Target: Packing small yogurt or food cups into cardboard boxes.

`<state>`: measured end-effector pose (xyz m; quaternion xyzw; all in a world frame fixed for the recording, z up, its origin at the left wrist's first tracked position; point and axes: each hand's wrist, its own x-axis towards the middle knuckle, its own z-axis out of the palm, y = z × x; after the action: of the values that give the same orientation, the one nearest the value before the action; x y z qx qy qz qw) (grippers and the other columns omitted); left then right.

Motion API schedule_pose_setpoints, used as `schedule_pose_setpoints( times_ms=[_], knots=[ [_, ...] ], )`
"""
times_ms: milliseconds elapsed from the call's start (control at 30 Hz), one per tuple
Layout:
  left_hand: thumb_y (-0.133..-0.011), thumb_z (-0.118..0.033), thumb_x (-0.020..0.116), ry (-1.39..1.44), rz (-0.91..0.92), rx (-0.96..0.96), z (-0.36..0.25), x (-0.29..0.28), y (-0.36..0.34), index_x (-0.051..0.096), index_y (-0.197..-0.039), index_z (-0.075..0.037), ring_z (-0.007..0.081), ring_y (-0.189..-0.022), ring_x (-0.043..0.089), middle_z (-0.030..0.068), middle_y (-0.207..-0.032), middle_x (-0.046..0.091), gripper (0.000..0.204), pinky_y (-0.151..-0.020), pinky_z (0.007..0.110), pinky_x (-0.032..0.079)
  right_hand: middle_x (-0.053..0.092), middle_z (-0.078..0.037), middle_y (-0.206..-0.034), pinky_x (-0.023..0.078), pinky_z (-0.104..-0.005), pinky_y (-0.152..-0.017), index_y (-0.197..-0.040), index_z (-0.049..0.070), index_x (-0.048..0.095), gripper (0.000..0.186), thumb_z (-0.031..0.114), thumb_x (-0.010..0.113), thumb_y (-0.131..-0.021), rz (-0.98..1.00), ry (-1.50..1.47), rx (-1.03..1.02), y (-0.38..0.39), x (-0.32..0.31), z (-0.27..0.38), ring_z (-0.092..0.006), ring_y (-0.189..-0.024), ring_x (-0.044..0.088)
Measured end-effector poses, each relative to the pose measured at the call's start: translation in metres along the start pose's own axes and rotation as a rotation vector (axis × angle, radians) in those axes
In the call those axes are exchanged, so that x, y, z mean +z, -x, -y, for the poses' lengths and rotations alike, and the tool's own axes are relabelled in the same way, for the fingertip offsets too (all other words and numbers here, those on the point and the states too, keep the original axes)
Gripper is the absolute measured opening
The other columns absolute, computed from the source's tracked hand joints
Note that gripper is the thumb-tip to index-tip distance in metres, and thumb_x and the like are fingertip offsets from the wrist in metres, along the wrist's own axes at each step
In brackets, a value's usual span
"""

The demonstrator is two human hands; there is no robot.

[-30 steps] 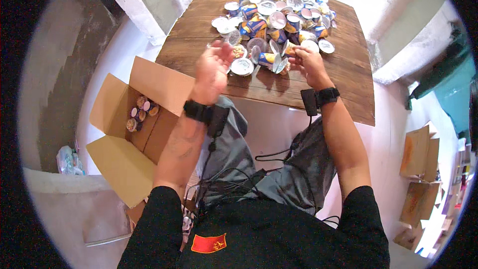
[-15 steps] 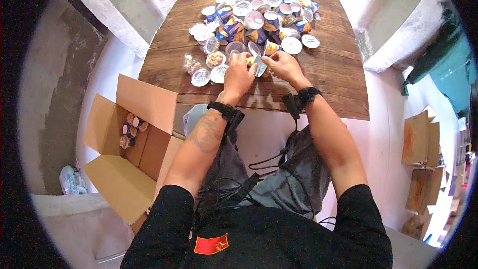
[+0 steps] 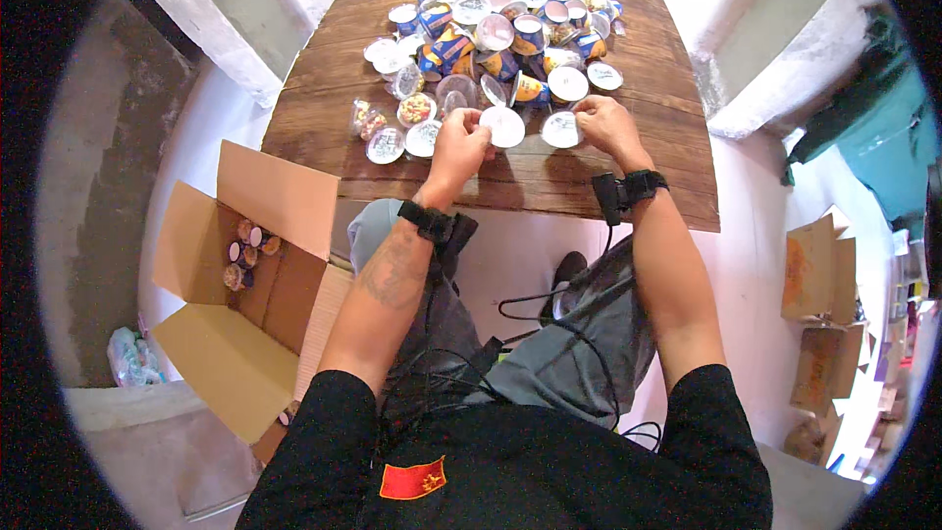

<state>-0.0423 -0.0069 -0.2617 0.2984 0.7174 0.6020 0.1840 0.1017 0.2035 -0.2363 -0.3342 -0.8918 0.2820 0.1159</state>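
Observation:
My left hand (image 3: 459,150) pinches the edge of a round white lid (image 3: 506,128) just above the near part of the table. To its right, my right hand (image 3: 610,128) grips the rim of another round lid (image 3: 562,131), pale with dark markings. Whether either lid still has a cup under it I cannot tell. Just beyond lie a yellow-and-blue snack cup (image 3: 531,90) on its side and a white lid (image 3: 568,83). Near my left hand sit a clear cup of colourful snacks (image 3: 413,109) and a marked lid (image 3: 386,144).
A heap of blue-and-yellow cups (image 3: 496,66) and lids covers the far middle of the wooden table (image 3: 324,103). At my left stands an open cardboard box (image 3: 280,198) with several cups inside. More cardboard boxes (image 3: 812,270) stand on the right.
My hands have moved apart, the right one further to the right. The pieces they held close together are now apart, with a round lid face showing at each hand.

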Motion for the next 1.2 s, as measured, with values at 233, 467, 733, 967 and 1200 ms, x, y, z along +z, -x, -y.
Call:
schedule_pose_setpoints(
  times_ms=[233, 467, 733, 967, 1200],
  knots=[
    [-0.084, -0.004, 0.055, 0.247, 0.085, -0.313, 0.0, 0.009, 0.023, 0.052, -0.113, 0.006, 0.0151, -0.062, 0.064, 0.0112, -0.086, 0.064, 0.03, -0.053, 0.027, 0.054, 0.069, -0.014, -0.096, 0.051, -0.045, -0.083, -0.098, 0.012, 0.071, 0.022, 0.024, 0.058, -0.085, -0.467, 0.45, -0.204, 0.017, -0.008, -0.01, -0.0322, -0.095, 0.064],
    [-0.083, -0.008, 0.056, 0.161, 0.058, -0.307, 0.011, 0.002, 0.029, 0.055, -0.111, 0.004, 0.0138, -0.06, 0.063, 0.0096, -0.083, 0.065, 0.03, -0.05, 0.027, 0.05, 0.066, -0.014, -0.102, 0.052, -0.0444, -0.083, -0.101, 0.015, 0.07, 0.019, 0.023, 0.06, -0.086, 0.021, 0.111, -0.458, 0.005, 0.037, 0.024, -0.0344, -0.097, 0.065],
    [-0.085, -0.009, 0.057, 0.196, 0.002, -0.274, 0.01, -0.004, 0.036, 0.059, -0.106, 0.004, 0.013, -0.061, 0.062, 0.0087, -0.084, 0.066, 0.025, -0.052, 0.027, 0.051, 0.057, -0.022, -0.115, 0.051, -0.049, -0.083, -0.112, 0.015, 0.064, 0.026, 0.023, 0.056, -0.089, 0.21, 0.417, -0.31, 0.005, 0.053, 0.054, -0.0409, -0.096, 0.064],
    [-0.086, -0.009, 0.056, 0.125, 0.005, -0.249, 0.006, -0.003, 0.034, 0.059, -0.109, 0.005, 0.0134, -0.064, 0.064, 0.0091, -0.087, 0.066, 0.027, -0.053, 0.027, 0.051, 0.059, -0.026, -0.109, 0.05, -0.0503, -0.084, -0.101, 0.001, 0.06, 0.028, 0.023, 0.064, -0.084, 0.132, 0.33, -0.312, 0.002, 0.061, 0.034, -0.043, -0.096, 0.062],
    [-0.09, -0.01, 0.051, 0.16, 0.07, -0.237, 0.012, -0.002, 0.034, 0.056, -0.119, 0.005, 0.0148, -0.069, 0.066, 0.0116, -0.096, 0.067, 0.033, -0.054, 0.026, 0.053, 0.065, -0.027, -0.101, 0.052, -0.0483, -0.083, -0.099, -0.002, 0.061, 0.03, 0.02, 0.061, -0.079, 0.165, 0.328, -0.296, 0.005, 0.054, 0.034, -0.0427, -0.095, 0.064]
  ],
)
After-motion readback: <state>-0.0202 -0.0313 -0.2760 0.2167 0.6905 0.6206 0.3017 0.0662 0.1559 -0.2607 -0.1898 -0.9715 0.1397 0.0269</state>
